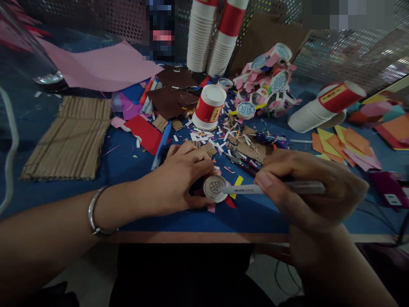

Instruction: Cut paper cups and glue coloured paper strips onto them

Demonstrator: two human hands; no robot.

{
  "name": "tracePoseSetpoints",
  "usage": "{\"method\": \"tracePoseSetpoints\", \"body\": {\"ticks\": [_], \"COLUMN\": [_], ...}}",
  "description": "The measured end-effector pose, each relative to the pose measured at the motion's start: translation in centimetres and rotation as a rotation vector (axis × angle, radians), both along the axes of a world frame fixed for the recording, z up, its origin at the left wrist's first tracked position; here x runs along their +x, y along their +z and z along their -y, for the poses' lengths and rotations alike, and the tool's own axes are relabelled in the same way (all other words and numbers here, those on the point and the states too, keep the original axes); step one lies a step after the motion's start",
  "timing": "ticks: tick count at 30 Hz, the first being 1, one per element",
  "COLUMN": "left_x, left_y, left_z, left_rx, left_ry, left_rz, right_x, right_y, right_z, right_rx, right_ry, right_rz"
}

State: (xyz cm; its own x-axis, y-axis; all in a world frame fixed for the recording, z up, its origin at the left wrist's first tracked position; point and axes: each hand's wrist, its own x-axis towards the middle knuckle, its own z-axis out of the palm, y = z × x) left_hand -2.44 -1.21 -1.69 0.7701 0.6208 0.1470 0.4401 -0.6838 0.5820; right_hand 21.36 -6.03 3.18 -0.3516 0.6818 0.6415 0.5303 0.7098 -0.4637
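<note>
My left hand (183, 181) closes its fingers and thumb around a small round white paper-cup bottom (209, 184) near the table's front edge. A dark globe-like grid is drawn on its upturned face. My right hand (306, 187) grips a white marker pen (246, 189), its tip reaching the drawing from the right. Pink, red and yellow paper bits show around the cup bottom, though it is unclear which are attached. Just behind my left hand lies a blue marker (162, 145). Beyond both hands, an upside-down red and white paper cup (209, 107) stands among paper scraps.
At the back right is a pile of cut cup pieces (265, 81) with blue grid drawings. Tall stacks of paper cups (201, 38) stand behind. Corrugated cardboard (68, 138) lies left, scissors (244, 162) near my right hand, and orange and yellow paper (347, 145) farther right.
</note>
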Motion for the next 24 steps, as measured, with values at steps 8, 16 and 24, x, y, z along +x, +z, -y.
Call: {"method": "tracePoseSetpoints", "body": {"ticks": [8,16,24], "left_x": [0.1,0.1,0.1], "left_y": [-0.1,-0.1,0.3], "left_z": [0.0,0.0,0.0], "left_rx": [0.01,0.008,0.001], "left_ry": [0.0,-0.001,0.003], "left_rz": [0.001,-0.016,-0.023], "right_x": [0.0,0.8,-0.3], "right_y": [0.0,0.0,-0.3], "right_z": [-0.2,-0.3,-0.2], "right_rx": [-0.005,0.0,-0.004], "right_ry": [0.055,-0.036,-0.024], "right_rz": [0.036,0.046,-0.03]}}
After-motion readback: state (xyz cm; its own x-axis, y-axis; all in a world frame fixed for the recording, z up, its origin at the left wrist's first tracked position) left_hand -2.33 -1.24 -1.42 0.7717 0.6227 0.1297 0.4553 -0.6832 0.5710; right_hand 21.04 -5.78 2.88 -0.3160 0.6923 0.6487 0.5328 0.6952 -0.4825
